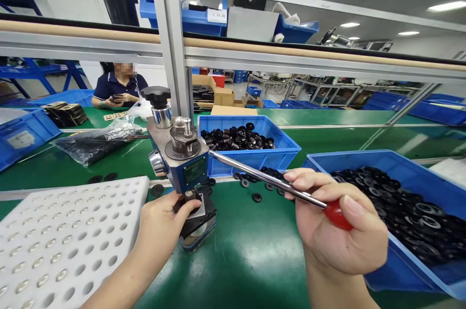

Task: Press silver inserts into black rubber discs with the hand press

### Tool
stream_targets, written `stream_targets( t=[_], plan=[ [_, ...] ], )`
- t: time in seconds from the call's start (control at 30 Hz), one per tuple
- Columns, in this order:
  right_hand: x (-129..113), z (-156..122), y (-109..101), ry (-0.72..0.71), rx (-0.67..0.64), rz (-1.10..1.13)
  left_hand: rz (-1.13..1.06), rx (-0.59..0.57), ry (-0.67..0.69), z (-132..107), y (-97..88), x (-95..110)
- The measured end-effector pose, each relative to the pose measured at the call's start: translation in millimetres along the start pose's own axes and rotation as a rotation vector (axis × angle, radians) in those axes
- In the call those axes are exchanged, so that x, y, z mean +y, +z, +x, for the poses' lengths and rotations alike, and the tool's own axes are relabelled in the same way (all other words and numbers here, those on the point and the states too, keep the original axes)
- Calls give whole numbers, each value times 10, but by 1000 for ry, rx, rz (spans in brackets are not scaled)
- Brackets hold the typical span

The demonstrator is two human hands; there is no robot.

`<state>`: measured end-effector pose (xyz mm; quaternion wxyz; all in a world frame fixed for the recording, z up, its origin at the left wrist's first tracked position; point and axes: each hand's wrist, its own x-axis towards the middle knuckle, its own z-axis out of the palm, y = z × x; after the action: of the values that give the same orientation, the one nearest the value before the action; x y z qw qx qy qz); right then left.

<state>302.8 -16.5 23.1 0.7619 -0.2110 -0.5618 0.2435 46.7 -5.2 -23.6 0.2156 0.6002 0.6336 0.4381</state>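
Note:
A blue hand press (182,154) with a black top knob stands on the green bench. Its steel lever (251,171) slants down to the right and ends in a red ball knob (337,214). My right hand (338,226) is closed around the lever's end and the knob. Under the press's ram, my left hand (167,219) is closed at the small worktable, thumb in front. Whatever its fingers hold there is mostly hidden. Left of that hand lies a white foam tray (120,197), with small light-coloured metal parts in many holes and other holes bare.
A blue bin (255,156) of black parts stands behind the press, another blue bin (364,154) of black discs at right. Loose black discs (257,197) lie between. A plastic bag (98,141) lies at left. Across the bench sits a person (120,86); an aluminium post (169,37) rises behind the press.

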Motion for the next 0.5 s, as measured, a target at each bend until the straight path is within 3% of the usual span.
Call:
stream_targets(
  t=[0.27,0.5],
  plan=[
    [214,-301,-93,-50,-1,-25,31,52,72,5,25,-36],
    [170,-234,-74,-50,48,-72,28,73,66,7,35,-4]
  ],
)
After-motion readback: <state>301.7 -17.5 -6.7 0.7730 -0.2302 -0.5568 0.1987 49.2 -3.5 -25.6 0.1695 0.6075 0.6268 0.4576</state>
